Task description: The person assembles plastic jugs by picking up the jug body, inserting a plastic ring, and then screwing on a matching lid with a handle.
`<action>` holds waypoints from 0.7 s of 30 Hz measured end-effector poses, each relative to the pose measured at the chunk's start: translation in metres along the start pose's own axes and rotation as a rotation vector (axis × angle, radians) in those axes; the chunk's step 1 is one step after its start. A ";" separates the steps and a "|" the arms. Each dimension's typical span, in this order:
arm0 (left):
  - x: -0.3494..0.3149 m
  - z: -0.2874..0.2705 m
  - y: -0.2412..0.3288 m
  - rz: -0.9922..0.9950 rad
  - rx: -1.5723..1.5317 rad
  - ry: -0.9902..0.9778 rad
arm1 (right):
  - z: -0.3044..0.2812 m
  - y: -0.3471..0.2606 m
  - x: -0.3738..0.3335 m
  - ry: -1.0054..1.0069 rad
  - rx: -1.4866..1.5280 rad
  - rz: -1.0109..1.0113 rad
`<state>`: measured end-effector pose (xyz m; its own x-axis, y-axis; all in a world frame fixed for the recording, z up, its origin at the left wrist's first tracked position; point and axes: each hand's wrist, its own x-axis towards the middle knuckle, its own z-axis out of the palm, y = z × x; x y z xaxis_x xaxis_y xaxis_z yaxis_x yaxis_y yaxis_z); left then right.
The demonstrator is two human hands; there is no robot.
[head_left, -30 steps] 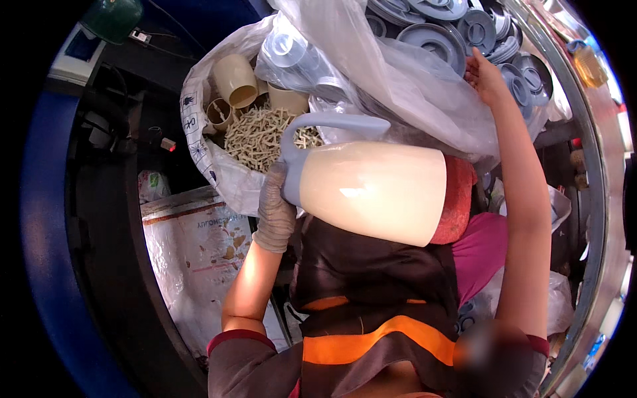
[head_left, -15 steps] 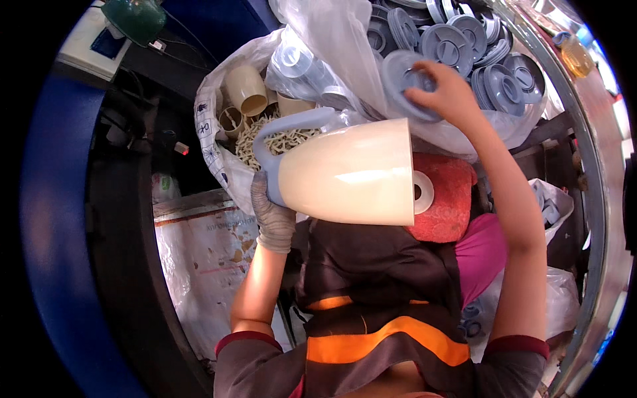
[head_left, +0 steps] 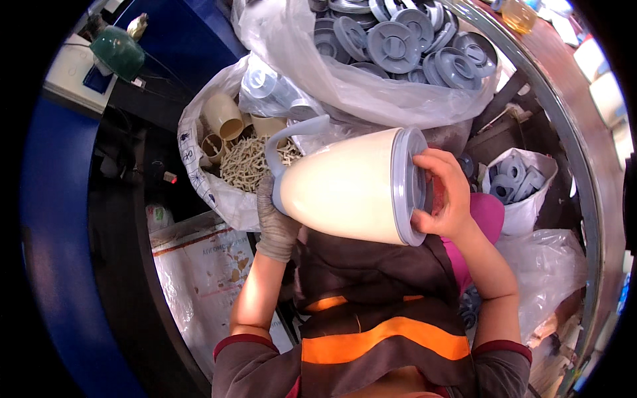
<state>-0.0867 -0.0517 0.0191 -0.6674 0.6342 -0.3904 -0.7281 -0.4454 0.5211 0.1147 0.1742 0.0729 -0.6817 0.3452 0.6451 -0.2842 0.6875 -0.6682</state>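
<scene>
A cream jug body point(head_left: 338, 186) lies sideways across my lap, its wide end to the right. My left hand point(head_left: 273, 222), in a grey knit glove, is closed around the grey-blue collar at the narrow end, where a curved grey-blue handle point(head_left: 271, 156) rises. A round grey-blue disc point(head_left: 401, 189) sits against the jug's wide end. My right hand point(head_left: 448, 196), bare, grips this disc, fingers at its upper part and thumb at its lower part. The palm side is partly hidden.
A plastic bag ahead holds many grey discs point(head_left: 395, 46). Left of it, a white sack point(head_left: 192, 142) contains cream cups and cream scraps point(head_left: 249, 162). A small bag of grey parts point(head_left: 517, 179) stands at right, beside a metal table edge point(head_left: 564, 132). A green lamp point(head_left: 118, 52) is far left.
My right hand has brought a grey disc from the bag down to the jug's wide end. The left hand still holds the jug, and the view has shifted.
</scene>
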 end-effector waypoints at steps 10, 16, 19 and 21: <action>-0.038 0.062 0.000 0.483 0.522 -0.063 | 0.013 0.018 -0.051 0.226 0.360 0.548; -0.056 0.098 0.039 0.897 1.306 -0.751 | 0.018 0.022 -0.071 -0.184 0.924 1.469; -0.036 0.090 0.031 0.475 1.051 -0.500 | -0.017 0.022 -0.068 -0.195 0.620 1.174; -0.022 0.086 0.014 0.398 0.974 -0.478 | -0.030 0.007 -0.065 0.024 0.712 0.985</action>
<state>-0.0683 -0.0177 0.1001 -0.5435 0.8256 0.1519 0.0888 -0.1234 0.9884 0.1776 0.1758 0.0370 -0.8039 0.5387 -0.2521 0.0370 -0.3778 -0.9251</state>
